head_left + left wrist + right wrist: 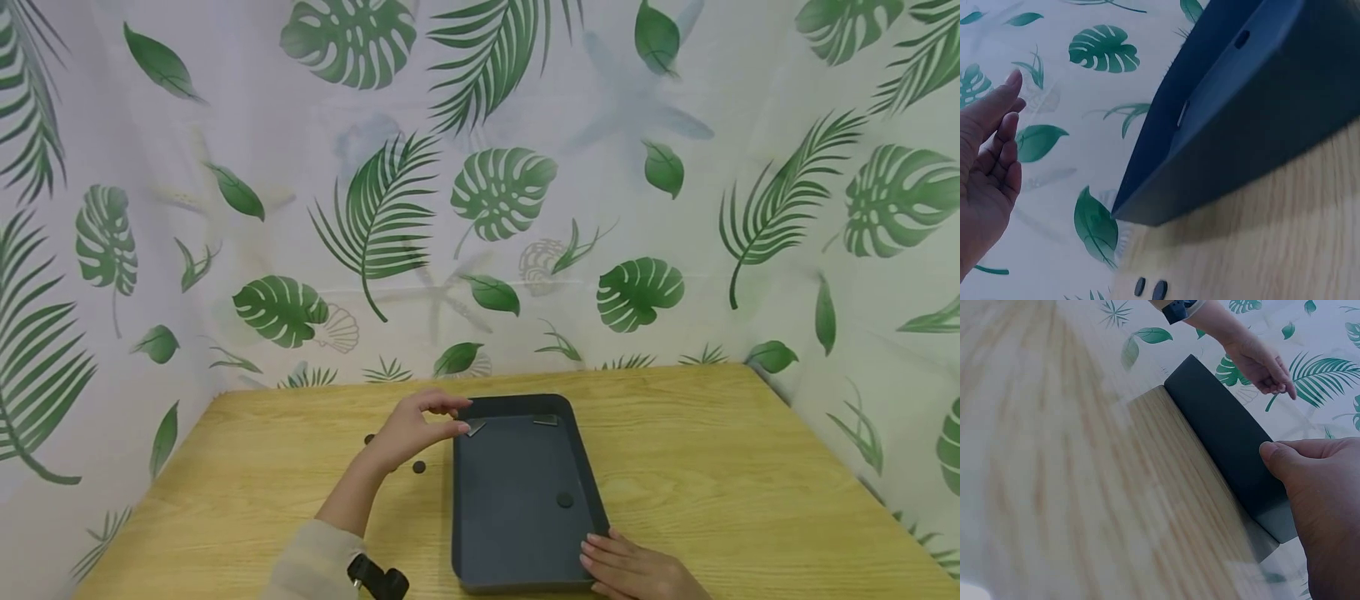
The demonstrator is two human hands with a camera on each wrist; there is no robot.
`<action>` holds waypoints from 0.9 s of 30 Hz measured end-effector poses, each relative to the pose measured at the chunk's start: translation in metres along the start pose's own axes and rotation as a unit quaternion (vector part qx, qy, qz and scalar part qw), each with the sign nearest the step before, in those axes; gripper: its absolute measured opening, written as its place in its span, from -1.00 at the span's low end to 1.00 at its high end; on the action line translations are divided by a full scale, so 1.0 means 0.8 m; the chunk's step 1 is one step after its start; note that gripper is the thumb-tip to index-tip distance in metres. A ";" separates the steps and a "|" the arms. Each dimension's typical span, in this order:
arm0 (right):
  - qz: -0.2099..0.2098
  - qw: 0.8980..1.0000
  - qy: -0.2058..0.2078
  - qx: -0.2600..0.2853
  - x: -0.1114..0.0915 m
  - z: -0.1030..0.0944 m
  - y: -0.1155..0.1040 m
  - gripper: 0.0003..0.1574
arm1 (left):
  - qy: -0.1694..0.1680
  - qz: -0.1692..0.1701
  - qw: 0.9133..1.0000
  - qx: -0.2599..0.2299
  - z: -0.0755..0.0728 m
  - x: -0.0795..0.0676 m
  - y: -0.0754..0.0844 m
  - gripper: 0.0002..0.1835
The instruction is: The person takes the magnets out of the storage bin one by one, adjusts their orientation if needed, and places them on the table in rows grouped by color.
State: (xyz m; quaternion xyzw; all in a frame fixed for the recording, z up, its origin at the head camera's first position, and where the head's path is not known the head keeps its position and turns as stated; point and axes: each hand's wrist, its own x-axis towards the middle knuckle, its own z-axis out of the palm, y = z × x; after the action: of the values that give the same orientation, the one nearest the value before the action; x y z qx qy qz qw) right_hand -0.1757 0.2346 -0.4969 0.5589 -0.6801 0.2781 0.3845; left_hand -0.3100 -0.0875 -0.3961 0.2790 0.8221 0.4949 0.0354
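A dark grey rectangular tray (510,500) lies lengthwise on the table. Above its far left corner hovers my left hand (420,421), thumb and fingers apart; in the left wrist view the fingers (1007,153) curl loosely with nothing visible between them. At the tray's near right corner my right hand (641,571) grips the wall, fingers over the rim and thumb (1279,459) against the outside. Inside the tray lie a small black disc (565,499), a silvery flat piece (546,420) at the far end, and another silvery piece (476,427) just beside my left thumb tip.
Left of the tray, a black disc (419,467) lies on the wooden table (675,450), with another disc (370,439) beyond my left wrist. A leaf-patterned cloth (495,292) hangs behind the table's far edge and along both sides.
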 end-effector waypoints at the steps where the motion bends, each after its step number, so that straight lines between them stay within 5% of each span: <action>1: 0.001 1.000 0.000 0.002 0.000 0.000 0.000 -0.59 | -0.002 0.003 1.000 -0.005 0.002 0.002 0.003 -0.63; 17: 0.017 1.000 -0.003 0.007 -0.005 0.003 0.001 -0.58 | -0.024 0.073 0.997 -0.024 0.032 0.038 0.035 -0.63; 27: 0.018 1.000 -0.004 0.000 -0.007 0.004 0.001 -0.58 | -0.069 0.046 0.996 -0.024 0.055 0.051 0.037 -0.66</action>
State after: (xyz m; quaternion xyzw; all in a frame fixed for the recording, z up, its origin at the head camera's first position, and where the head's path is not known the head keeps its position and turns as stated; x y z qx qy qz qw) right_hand -0.1766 0.2352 -0.5030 0.5478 -0.6916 0.2827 0.3764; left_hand -0.3173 -0.0223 -0.3847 0.3496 0.7916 0.4953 0.0760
